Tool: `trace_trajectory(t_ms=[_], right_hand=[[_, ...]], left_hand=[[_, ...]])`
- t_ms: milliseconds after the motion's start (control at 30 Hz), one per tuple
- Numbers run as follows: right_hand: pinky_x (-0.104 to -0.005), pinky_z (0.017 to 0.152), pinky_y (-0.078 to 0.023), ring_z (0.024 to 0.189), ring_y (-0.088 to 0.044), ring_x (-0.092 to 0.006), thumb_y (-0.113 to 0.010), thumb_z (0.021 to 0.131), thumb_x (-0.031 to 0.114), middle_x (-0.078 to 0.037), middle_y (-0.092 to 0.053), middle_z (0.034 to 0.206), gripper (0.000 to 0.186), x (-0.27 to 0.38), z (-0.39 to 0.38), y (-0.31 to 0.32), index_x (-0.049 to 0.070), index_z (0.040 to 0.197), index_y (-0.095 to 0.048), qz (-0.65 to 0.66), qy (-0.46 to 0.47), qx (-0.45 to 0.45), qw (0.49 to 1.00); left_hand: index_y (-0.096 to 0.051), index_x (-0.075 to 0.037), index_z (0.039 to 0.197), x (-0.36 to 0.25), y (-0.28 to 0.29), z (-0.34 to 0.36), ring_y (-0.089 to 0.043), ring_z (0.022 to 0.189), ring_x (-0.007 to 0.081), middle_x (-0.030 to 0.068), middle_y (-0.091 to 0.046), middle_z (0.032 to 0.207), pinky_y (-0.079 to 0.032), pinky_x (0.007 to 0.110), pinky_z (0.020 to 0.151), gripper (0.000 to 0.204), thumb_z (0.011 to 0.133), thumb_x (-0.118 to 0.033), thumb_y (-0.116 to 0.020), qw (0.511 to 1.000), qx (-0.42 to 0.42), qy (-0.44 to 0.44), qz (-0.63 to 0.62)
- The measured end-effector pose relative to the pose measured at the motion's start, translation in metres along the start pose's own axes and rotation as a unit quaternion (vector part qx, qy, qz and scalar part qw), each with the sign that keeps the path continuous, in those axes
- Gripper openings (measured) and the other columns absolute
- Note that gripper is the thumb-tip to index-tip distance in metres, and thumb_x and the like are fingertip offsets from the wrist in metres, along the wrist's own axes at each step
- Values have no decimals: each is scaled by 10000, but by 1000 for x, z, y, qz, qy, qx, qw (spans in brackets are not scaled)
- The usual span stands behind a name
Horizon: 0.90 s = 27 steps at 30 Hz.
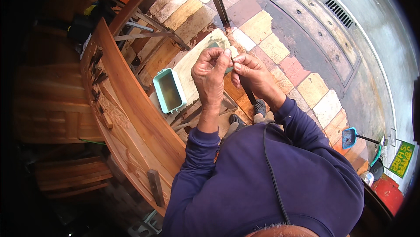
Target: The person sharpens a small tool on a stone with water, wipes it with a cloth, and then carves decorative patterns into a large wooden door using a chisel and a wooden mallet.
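Both hands [209, 73] on dk slim item [248, 91], tub [169, 91] L

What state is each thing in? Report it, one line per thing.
Left hand: raised, fingers pinched, exact grip unclear
Right hand: raised, fingers closed on the dark slender bar
Dark slender bar: slanting, partly hidden by the right hand
Turquoise tub: open, holding murky liquid
Wooden panel: carved, carving facing up
Dark shoes: worn
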State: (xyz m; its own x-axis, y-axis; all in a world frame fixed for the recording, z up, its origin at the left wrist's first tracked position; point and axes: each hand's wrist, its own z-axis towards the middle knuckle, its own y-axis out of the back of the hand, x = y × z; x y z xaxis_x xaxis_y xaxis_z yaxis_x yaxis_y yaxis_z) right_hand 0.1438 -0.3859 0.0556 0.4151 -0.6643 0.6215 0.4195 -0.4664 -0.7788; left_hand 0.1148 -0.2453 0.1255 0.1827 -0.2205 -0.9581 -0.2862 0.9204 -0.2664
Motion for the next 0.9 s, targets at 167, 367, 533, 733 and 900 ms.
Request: trace_trajectory(t_ms=[167,367,533,733,900], right_hand=[[-292,660,-548,785,-667,-138,-644,1075,101,-69,-721,1185,144,7,-5,2,36,1199,-678,23,19,3,1000],[-289,642,-535,771,-656,-146,-636,1083,125,-53,-683,955,143,16,-9,4,39,1194,-665,-2,13,-3,1000],[-254,662,-491,749,-646,-100,-648,1084,146,-21,-691,863,163,22,-10,14,45,1199,-703,-81,-1,18,997],[-238,653,-482,748,-638,-75,-642,1089,147,-9,-692,830,183,29,-12,27,37,1220,-707,-185,9,-10,983],[-244,642,-466,723,-629,-90,-636,1091,150,-13,-682,816,168,44,-14,8,36,1193,-706,-246,7,-5,969]], left_hand=[[-731,13,1037,-4,-13,-6,-658,854,86,43,-722,892,-535,251,822,154,1015,-139,-730,999,-2,-7,-36],[-726,10,1095,-8,-10,-9,-663,919,100,45,-723,942,-540,256,847,167,1019,-137,-744,998,51,14,-42],[-693,-11,1108,-11,0,-3,-695,876,108,43,-722,982,-566,253,849,133,989,-17,-752,995,98,8,3],[-669,-13,1105,-9,0,5,-722,913,124,41,-720,989,-561,262,847,130,993,-6,-735,990,115,3,79],[-646,-22,1106,-26,1,5,-731,916,129,60,-730,979,-556,265,851,146,990,-16,-735,990,114,9,82]])
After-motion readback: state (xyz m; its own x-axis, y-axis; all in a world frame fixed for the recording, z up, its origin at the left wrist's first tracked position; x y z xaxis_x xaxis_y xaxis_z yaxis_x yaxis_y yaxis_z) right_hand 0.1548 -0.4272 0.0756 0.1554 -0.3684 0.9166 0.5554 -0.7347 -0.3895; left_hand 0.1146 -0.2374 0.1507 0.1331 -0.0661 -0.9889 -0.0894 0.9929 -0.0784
